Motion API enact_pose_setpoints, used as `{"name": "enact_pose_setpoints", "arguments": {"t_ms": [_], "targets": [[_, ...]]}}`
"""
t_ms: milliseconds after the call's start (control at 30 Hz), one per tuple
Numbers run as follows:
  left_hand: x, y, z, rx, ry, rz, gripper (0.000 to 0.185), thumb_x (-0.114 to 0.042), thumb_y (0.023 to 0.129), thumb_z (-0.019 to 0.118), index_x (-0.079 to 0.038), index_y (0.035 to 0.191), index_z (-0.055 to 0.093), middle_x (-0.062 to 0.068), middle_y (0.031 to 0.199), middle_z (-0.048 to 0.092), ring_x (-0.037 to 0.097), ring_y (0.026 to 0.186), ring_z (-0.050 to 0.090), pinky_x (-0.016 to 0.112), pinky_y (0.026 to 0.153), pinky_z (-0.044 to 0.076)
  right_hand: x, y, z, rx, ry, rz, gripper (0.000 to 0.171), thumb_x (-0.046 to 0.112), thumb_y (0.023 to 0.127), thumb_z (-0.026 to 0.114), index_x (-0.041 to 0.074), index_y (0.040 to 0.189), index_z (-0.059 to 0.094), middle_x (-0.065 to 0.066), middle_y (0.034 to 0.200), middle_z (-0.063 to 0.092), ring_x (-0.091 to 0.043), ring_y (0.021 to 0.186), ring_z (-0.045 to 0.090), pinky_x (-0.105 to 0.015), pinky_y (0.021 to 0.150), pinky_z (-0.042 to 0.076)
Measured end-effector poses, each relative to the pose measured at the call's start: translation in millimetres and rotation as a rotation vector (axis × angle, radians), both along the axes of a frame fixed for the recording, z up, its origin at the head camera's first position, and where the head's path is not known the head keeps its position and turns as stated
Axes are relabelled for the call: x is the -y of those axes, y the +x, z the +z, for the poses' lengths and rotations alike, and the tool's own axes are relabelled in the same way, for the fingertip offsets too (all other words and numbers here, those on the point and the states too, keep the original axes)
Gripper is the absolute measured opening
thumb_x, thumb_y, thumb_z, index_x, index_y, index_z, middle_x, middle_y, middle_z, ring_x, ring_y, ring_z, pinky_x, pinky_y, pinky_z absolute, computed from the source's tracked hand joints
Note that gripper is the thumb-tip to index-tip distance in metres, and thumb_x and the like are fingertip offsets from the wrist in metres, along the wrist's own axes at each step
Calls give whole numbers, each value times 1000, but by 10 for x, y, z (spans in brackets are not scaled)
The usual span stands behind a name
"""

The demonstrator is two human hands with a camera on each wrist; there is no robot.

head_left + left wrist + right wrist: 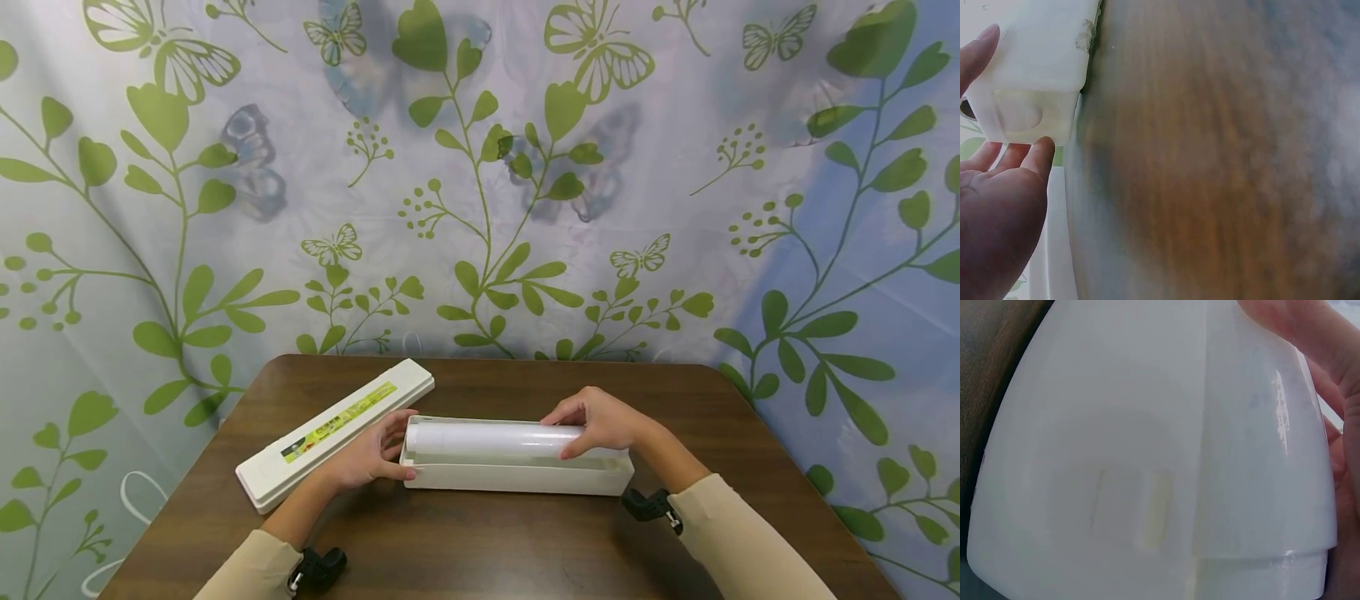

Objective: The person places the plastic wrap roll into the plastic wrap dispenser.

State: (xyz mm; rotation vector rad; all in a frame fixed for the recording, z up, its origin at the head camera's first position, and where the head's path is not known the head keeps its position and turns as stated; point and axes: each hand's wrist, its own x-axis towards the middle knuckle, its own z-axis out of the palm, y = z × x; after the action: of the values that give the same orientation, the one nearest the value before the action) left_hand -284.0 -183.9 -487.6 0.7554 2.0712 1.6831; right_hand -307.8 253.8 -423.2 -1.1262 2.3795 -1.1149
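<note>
Leftmost, white lid (pixel 303 473) lies aslant on brown table (pixel 480 550) | left hand (pixel 367 454) grips left end of white box (pixel 517 479) | white roll (pixel 480 436) lies lengthwise inside box | right hand (pixel 602 420) clasps roll toward its right end

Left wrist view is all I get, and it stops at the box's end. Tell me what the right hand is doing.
Observer: The right hand grips a white cylinder, thumb on the near side.
Operator: Tell me how that cylinder lies.
Observer: Lengthwise inside the open-topped white box, nearer its far wall.
Operator: Now report any printing on the white lid.
Observer: The white lid, off the box, shows a yellow-green label facing up.
</note>
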Motion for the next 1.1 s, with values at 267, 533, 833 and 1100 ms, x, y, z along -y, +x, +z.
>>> {"name": "enact_pose_setpoints", "arguments": {"t_ms": [267,533,833,1100], "targets": [[3,-3,-11,-7,16,-20,94,-5,82,85,3,155,27,26,156,37,25,141,43,17,109,45,37,22,-36,13,24,-30,43,21,78,91,10,117,77,-6,108,78,-15,89,73,-27,79,61],[-5,8,3,9,34,-32,94,-3,81,85,2,155,26,26,156,36,31,143,41,18,106,48,74,55,-25,26,43,-53,41,20,78,91,11,115,78,-5,107,78,-17,90,73,-26,79,60],[-5,13,-2,-14,36,-37,92,-1,81,84,4,153,27,26,154,39,37,143,40,16,107,45,80,41,-45,5,84,-49,40,24,78,90,16,115,78,1,105,78,-11,87,72,-26,79,61],[-16,11,5,-12,34,-42,92,-2,82,84,5,153,27,27,153,39,37,142,41,18,105,48,79,63,-57,-2,74,-48,39,23,78,90,14,115,79,-1,108,77,-10,90,72,-24,81,60]]}}
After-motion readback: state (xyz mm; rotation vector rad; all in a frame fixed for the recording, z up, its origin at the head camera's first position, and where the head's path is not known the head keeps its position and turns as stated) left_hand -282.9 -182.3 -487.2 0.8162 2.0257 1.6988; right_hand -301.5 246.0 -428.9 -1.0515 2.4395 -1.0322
